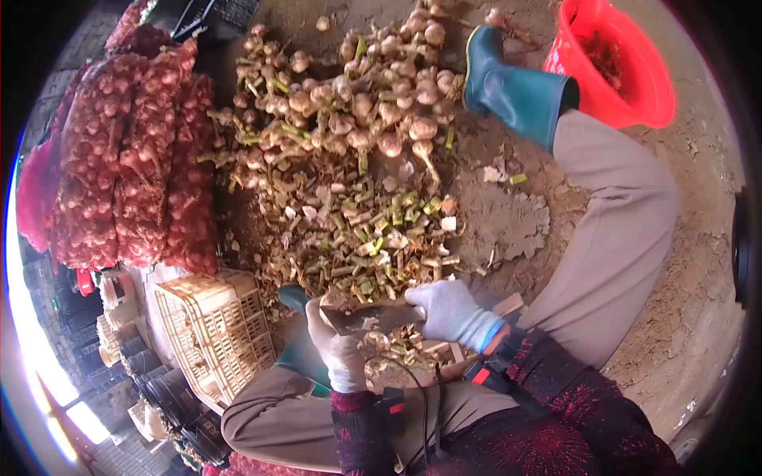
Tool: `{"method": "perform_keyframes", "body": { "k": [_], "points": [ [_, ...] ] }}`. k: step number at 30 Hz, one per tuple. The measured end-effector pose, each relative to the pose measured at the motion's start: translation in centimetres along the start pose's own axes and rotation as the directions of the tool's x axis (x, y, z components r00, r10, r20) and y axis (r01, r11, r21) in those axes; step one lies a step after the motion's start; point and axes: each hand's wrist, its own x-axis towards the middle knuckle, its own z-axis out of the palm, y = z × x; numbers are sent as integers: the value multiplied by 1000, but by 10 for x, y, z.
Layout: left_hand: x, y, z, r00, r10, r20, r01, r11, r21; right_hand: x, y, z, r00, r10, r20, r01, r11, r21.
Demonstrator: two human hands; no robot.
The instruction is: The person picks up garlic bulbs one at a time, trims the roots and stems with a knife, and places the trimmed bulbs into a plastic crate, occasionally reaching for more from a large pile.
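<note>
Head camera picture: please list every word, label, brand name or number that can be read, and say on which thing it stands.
None can be read: no text shows on the red bucket, the mesh sacks, the crate, the teal boot, or the gloved left hand and right hand.

both hands, the left hand (340, 349) and the right hand (449, 311), wear pale knitted cloth gloves, matt and soiled. the knife blade (373, 317) between them is dull dark metal. the garlic bulbs (373, 103) have papery, dusty skins. the boot (512, 91) is smooth teal rubber; the bucket (635, 71) glossy red plastic; the crate (218, 329) matt cream plastic; the sacks (135, 159) red mesh netting; the floor (690, 262) rough dry earth.
</note>
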Motion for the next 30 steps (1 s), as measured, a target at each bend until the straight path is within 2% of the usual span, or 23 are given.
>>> {"method": "perform_keyframes", "body": {
  "k": [1,2,3,5,7,10,11,12,15,17,19,21,23,25,26,27,29,30],
  "points": [
    [-2,5,-1,1000,-11,17,13,991,-134,7,4,0,991,118,63,-114,991,-66],
    [-4,12,0,999,-24,42,34,966,-255,11,22,-8,938,291,186,-243,939,-244],
    [-14,39,21,965,208,159,-212,977,9,14,43,8,921,311,234,-260,939,-224],
    [-16,57,52,960,241,-141,-256,961,-101,15,8,-17,960,279,11,-278,960,-36],
    [-14,54,38,986,164,29,-159,979,-126,6,-2,-36,962,273,-22,-272,961,45],
    [-27,38,44,984,172,54,-161,973,-166,-14,-1,-39,934,344,-96,-312,916,252],
    [-34,36,56,983,177,41,-167,970,-175,-16,-3,-38,921,365,-135,-304,891,338],
    [-37,25,56,978,196,65,-185,972,-145,-17,-4,-39,928,360,-94,-297,869,396],
    [-61,22,89,983,175,63,-157,961,-227,-20,-10,-55,922,359,-145,-254,843,474],
    [-70,20,100,983,183,26,-180,979,-100,-23,-12,-61,918,353,-182,-207,815,541],
    [-74,18,105,990,136,30,-129,978,-165,-25,-10,-66,886,381,-264,-151,776,612],
    [-79,21,113,987,152,52,-139,972,-190,-24,-7,-64,860,406,-309,-144,775,616],
    [-78,21,114,985,162,61,-146,966,-211,-21,-5,-62,869,404,-286,-125,738,663],
    [-67,16,109,983,186,-8,-181,946,-268,-15,-5,-64,872,396,-288,-123,747,654],
    [-57,21,101,976,202,84,-171,944,-284,-15,-6,-64,873,394,-289,-128,755,643],
    [-59,18,97,976,210,60,-184,940,-287,-15,-7,-64,873,404,-275,-145,751,644],
    [-53,21,92,976,209,57,-190,952,-239,-15,-13,-65,889,352,-292,-57,718,693],
    [-44,13,85,971,233,-53,-238,939,-248,-17,-17,-66,896,336,-292,-55,734,677]
  ]
}}
